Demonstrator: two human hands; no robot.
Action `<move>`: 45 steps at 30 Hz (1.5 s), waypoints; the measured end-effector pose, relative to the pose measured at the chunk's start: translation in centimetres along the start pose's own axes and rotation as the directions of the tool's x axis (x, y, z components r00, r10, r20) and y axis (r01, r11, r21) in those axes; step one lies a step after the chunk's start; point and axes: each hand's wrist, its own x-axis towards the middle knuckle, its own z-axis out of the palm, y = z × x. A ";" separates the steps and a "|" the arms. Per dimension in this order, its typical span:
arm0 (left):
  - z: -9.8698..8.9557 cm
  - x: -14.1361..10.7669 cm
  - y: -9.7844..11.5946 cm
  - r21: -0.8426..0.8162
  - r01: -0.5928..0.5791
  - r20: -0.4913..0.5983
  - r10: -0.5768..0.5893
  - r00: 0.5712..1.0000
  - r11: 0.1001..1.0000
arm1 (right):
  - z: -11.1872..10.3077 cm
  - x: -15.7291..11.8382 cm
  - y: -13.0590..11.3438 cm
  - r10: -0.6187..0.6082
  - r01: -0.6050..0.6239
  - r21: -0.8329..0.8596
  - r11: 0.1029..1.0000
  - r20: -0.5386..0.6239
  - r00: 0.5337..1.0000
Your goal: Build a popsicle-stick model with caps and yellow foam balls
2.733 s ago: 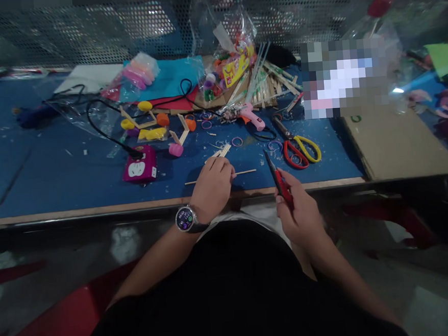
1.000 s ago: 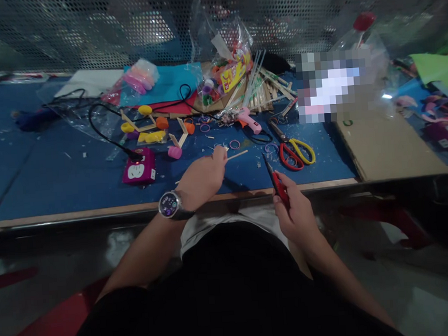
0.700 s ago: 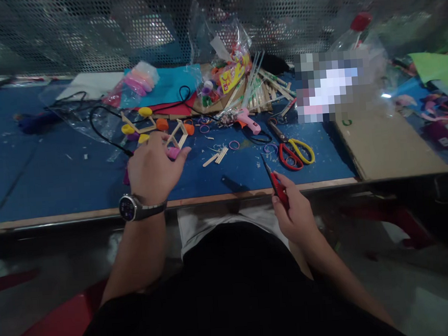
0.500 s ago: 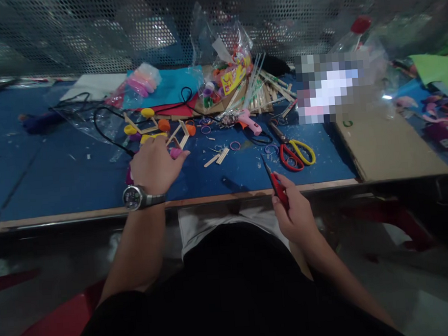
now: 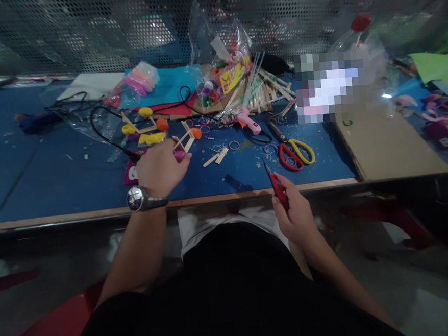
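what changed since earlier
The left hand moved left from the loose sticks to the stick frame, which shifted slightly right and nearer. Whether it still has the thin stick is unclear. The right hand still grips the red-handled cutter; scissors and glue gun stayed put.

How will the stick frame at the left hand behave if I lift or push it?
The stick frame is probably light, being thin wooden sticks. Its narrow corners look fragile, so hard squeezing might break one. The rounded orange piece on it could make it rock.
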 end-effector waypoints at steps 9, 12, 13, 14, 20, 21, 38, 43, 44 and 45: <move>-0.3 -3.1 2.8 -0.044 -0.023 0.034 0.025 0.999 0.999 | -0.2 0.0 -0.2 -0.008 0.008 -0.010 1.000 0.007 1.000; 0.0 -3.8 3.5 -0.042 -0.038 0.034 0.040 0.999 0.998 | -0.1 0.0 -0.2 0.000 0.000 -0.010 1.000 0.006 1.000; 0.1 -4.0 3.7 -0.043 -0.043 0.032 0.044 0.999 0.998 | -0.1 -0.1 -0.2 0.001 -0.001 -0.009 1.000 0.001 1.000; 0.2 -4.2 3.9 -0.045 -0.049 0.033 0.050 0.998 0.998 | -0.1 -0.1 -0.2 0.001 -0.001 -0.007 1.000 -0.004 1.000; 0.5 -5.2 5.4 -0.063 -0.049 0.058 0.053 0.997 0.997 | -0.1 -0.1 -0.2 0.009 -0.009 -0.014 1.000 0.009 1.000; 0.6 -5.3 5.6 -0.070 -0.045 0.062 0.049 0.997 0.997 | -0.1 -0.1 -0.2 0.007 -0.007 -0.013 1.000 0.008 1.000; 1.2 -6.2 6.5 -0.102 -0.101 0.071 0.109 0.992 0.990 | 0.3 0.1 0.0 -0.024 0.024 -0.033 0.999 0.008 1.000; 0.4 -6.6 5.5 -0.088 -0.108 0.007 0.109 0.994 0.990 | 0.5 0.1 0.3 -0.049 0.049 -0.037 0.998 -0.013 0.999; 0.3 -6.7 5.1 -0.090 -0.117 -0.010 0.117 0.993 0.989 | 0.6 0.1 0.3 -0.048 0.047 -0.035 0.998 -0.017 0.999; 0.1 -6.7 4.7 -0.093 -0.129 -0.026 0.127 0.992 0.987 | 0.6 0.1 0.4 -0.047 0.046 -0.031 0.998 -0.020 0.999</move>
